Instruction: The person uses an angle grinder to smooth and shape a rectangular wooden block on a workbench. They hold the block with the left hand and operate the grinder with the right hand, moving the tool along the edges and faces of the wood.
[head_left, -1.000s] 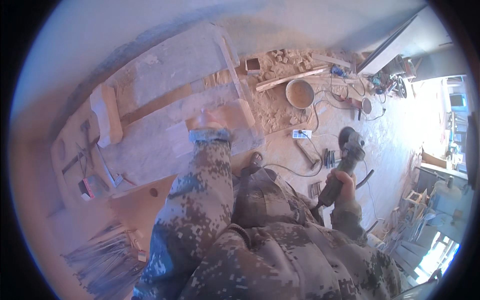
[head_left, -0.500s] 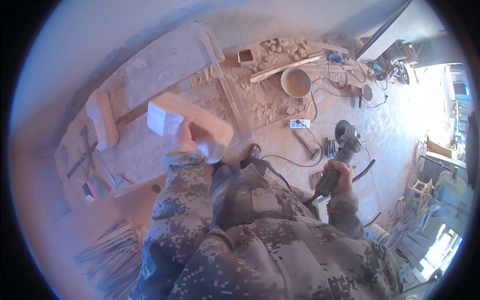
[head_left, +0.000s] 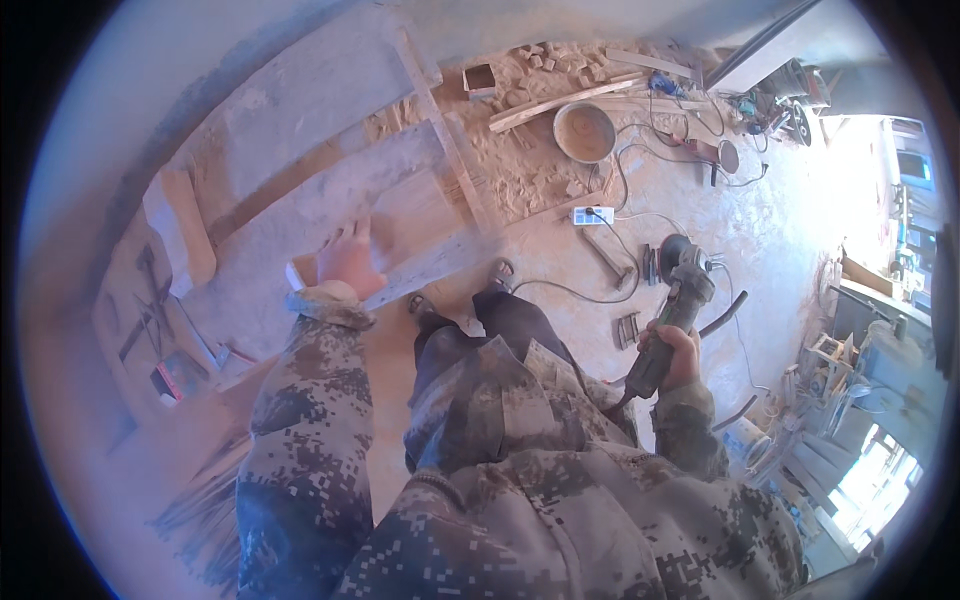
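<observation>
A thick pale wooden block [head_left: 412,215] lies on the grey workbench top [head_left: 290,85] ahead of me on the left. My left hand [head_left: 350,262] rests against the block's near left end, fingers stretched out and apart. At my right side, my right hand [head_left: 676,356] is wrapped round the body of an angle grinder [head_left: 688,288]. Its round disc [head_left: 677,250] points away from me and touches nothing. A dark cord runs from the grinder's rear end near my jacket.
A curved wooden piece [head_left: 185,235] stands on the bench's left end. On the floor are a power strip [head_left: 593,216], a hammer [head_left: 610,258], a round basin [head_left: 584,132], a second grinder [head_left: 708,152], cables, and wood scraps amid sawdust. Timber and clutter line the right side.
My left hand has lowered the wooden block from mid-air onto the bench, and its fingers have spread. The right hand still holds the grinder in about the same place.
</observation>
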